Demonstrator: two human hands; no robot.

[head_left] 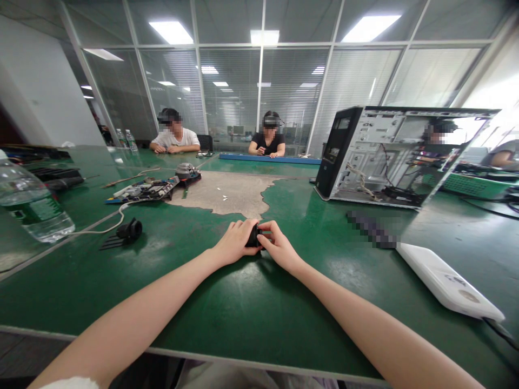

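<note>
A small black part (252, 237), perhaps plastic, is held just above or on the green table (227, 313), straight in front of me. My left hand (235, 241) is wrapped around its left side. The fingers and thumb of my right hand (282, 249) pinch it from the right. My fingers cover much of the part, so its exact kind does not show. To the left lies a black piece with a round end and several thin prongs (128, 231), apart from both hands.
An opened computer case (338, 154) stands at the back right, with a white power bank (450, 281) in front. A circuit board (141, 190) and a water bottle (34, 213) are left. A bare patch (231, 189) marks the tabletop. Several people sit beyond.
</note>
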